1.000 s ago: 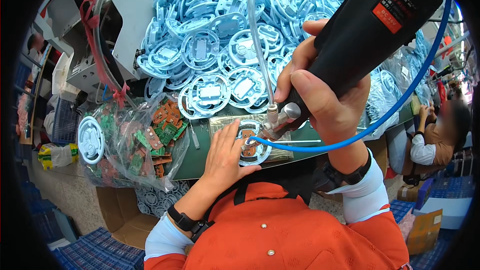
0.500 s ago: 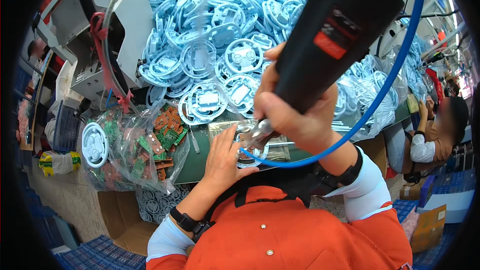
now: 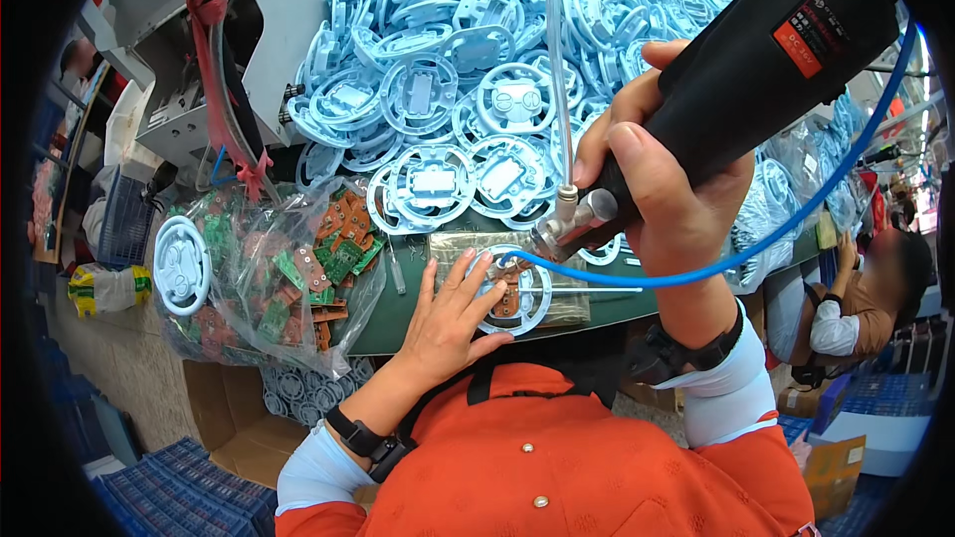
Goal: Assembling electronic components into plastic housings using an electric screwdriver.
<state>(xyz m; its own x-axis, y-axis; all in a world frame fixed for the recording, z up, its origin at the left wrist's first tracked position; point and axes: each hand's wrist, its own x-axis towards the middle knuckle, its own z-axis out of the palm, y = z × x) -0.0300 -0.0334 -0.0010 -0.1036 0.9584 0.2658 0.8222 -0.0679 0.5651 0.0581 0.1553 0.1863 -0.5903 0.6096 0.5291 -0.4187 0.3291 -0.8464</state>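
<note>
My right hand (image 3: pixel 671 179) is wrapped round a black electric screwdriver (image 3: pixel 771 60), tilted with its body to the upper right. Its metal nose (image 3: pixel 575 224), fed by a clear tube and a blue hose, points down at a light-blue toy steering wheel (image 3: pixel 544 306). Inside that wheel lies a brown circuit board (image 3: pixel 506 306). Flat beside it, my left hand (image 3: pixel 448 323) stretches its fingers over the wheel's left rim. The screwdriver's tip is hidden near my left fingertips, so contact cannot be made out.
A big heap of light-blue wheel parts (image 3: pixel 482 104) covers the table's back. On the left, a clear bag (image 3: pixel 264 278) holds green and brown boards, with another wheel (image 3: pixel 182 266) on it. Behind stands a grey machine (image 3: pixel 239 50). At far right sits another person (image 3: pixel 851 298).
The screwdriver and my right hand have swung to the right, so the brown board in the wheel now shows. My left hand stays on the wheel. The whole view has shifted slightly.
</note>
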